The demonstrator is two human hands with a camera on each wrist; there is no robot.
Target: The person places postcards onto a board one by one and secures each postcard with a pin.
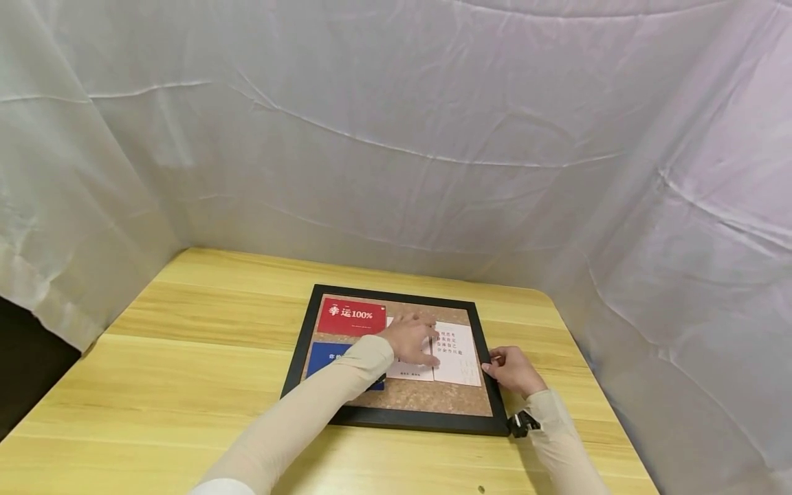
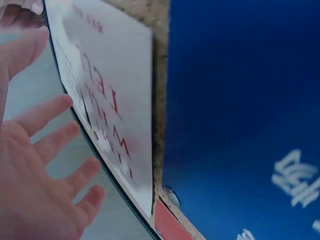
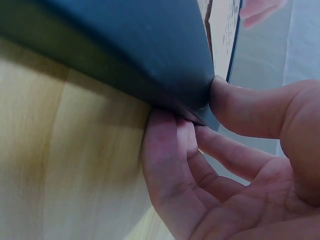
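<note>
A cork board (image 1: pixel 427 399) in a black frame (image 1: pixel 427 421) lies on the table. It bears a red card (image 1: pixel 353 317), a blue card (image 1: pixel 323 356) partly behind my left forearm, and two white cards, a middle one (image 1: pixel 411 375) and a right one (image 1: pixel 459 361). My left hand (image 1: pixel 408 338) reaches over the white cards, fingers spread; in the left wrist view its straight fingers (image 2: pixel 42 112) stand over the printed sheets. With my right hand (image 1: pixel 515 371) I grip the frame's right side. The right wrist view shows the thumb (image 3: pixel 250 110) on the frame's face and fingers at its underside.
The wooden table (image 1: pixel 185 364) extends around the board. A pale cloth curtain (image 1: pixel 383 137) hangs behind it and along both sides. A black wrist device (image 1: pixel 522 423) sits at my right wrist, close to the frame's near right corner.
</note>
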